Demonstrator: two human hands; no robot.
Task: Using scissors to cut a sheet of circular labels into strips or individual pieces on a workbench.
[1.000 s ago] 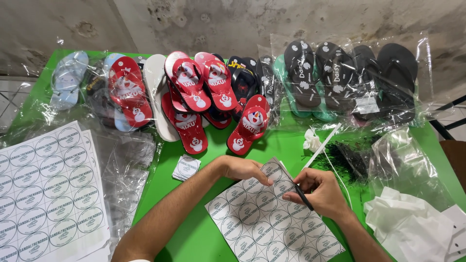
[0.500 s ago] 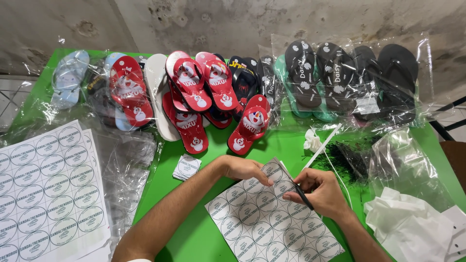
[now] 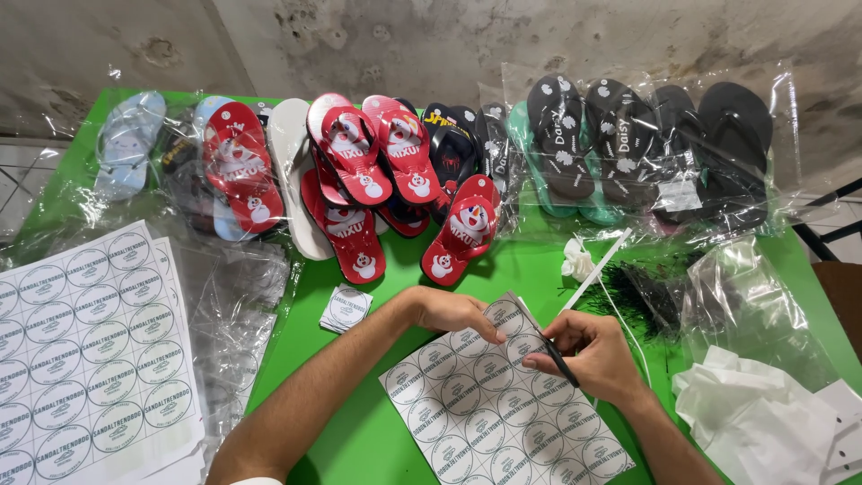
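A white sheet of round printed labels (image 3: 489, 409) lies on the green table (image 3: 359, 431) in front of me. My left hand (image 3: 453, 312) rests on the sheet's far corner and pins it down with the fingertips. My right hand (image 3: 588, 355) is closed around a thin dark blade-like tool (image 3: 557, 357), its tip touching the sheet close to the left fingertips. Just left of my left wrist lies a small stack of cut square labels (image 3: 346, 307).
Red flip-flops (image 3: 377, 180), dark ones in clear bags (image 3: 646, 153) and pale ones (image 3: 126, 144) line the back of the table. A large label sheet (image 3: 85, 346) lies front left on clear plastic. Black fastener strips (image 3: 633, 301) and white paper (image 3: 763, 418) sit at right.
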